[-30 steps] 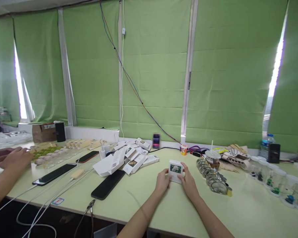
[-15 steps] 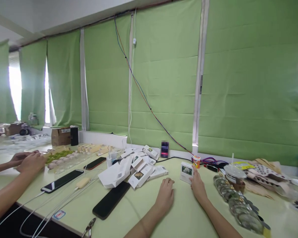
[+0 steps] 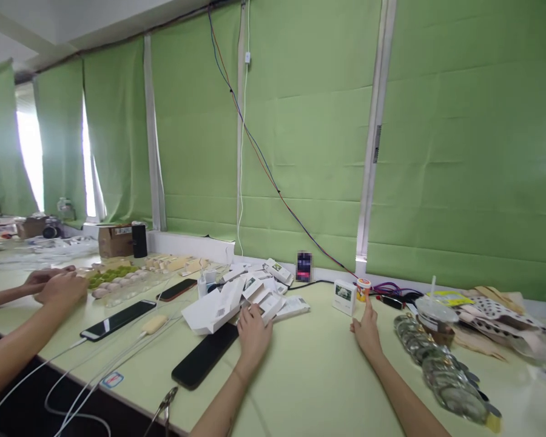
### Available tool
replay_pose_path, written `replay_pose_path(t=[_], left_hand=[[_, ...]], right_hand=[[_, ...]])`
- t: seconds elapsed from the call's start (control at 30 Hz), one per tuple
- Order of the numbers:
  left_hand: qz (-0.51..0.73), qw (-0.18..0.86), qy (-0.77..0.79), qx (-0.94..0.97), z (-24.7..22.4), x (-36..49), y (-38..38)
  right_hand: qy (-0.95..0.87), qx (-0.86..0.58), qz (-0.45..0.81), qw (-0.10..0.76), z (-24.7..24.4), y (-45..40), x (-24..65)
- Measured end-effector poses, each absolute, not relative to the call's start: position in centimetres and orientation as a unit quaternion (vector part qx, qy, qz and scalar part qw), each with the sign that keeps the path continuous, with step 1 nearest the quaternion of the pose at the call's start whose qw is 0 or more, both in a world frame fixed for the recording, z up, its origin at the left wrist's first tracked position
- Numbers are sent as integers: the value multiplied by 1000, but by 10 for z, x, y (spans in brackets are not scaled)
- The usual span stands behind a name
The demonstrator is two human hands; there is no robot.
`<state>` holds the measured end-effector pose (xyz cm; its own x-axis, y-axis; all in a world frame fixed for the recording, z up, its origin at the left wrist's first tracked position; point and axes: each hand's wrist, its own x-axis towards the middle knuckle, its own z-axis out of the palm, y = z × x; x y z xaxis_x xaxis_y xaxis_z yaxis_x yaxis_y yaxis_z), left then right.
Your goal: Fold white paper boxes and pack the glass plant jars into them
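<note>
At the near side of the pile, my left hand [image 3: 255, 337] has its fingers curled over the end of a small white cardboard box [image 3: 271, 306] with a printed picture; the covered end is hidden. My right hand [image 3: 367, 332] is held above the table with its index finger stretched out, and nothing is in it. Just beyond it, a white box [image 3: 344, 297] with a flower picture stands upright by itself. A small orange-and-white tub [image 3: 363, 289] is close behind the right fingertip.
A black phone [image 3: 204, 358] lies left of my left hand. Stacked clear round containers [image 3: 450, 382] run along the right, beside a lidded cup with a straw [image 3: 437, 315]. Another person's hands [image 3: 59, 286] rest at the left, near an egg-like tray [image 3: 118, 282]. White cables [image 3: 118, 355] cross the table.
My left hand has moved left from the bare tabletop onto a box in the pile. My right hand has let go of the upright box and drawn slightly to its right.
</note>
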<state>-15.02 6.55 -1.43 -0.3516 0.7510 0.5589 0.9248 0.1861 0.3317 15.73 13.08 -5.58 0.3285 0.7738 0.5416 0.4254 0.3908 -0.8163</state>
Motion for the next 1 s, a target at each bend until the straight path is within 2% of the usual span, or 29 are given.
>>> replay_pose_path(t=[0.2, 0.37, 0.53, 0.7, 0.77, 0.87, 0.93, 1.0], left_hand=[[-306, 124, -762, -558, -11, -152, 59], [-351, 44, -731, -584, -8, -131, 49], [-456, 7, -549, -701, -13, -87, 28], [-484, -94, -404, -771, -12, -51, 21], [-510, -151, -394, -750, -13, -41, 27], [-555, -345, -386, -651, -15, -33, 42], [-547, -458, -375, -592, -17, -31, 51], [-522, -512, -367, -575, -18, -32, 57]], right_hand=[[-501, -571, 225, 610, -57, 81, 166], [-521, -533, 277, 606, -60, 65, 160], [-546, -452, 396, 584, -49, 54, 135], [-512, -394, 479, 594, -39, 46, 123], [-489, -388, 482, 614, -37, 48, 126], [-462, -389, 485, 633, -36, 52, 136], [-457, -388, 495, 629, -36, 54, 141], [-461, -384, 508, 618, -37, 54, 142]])
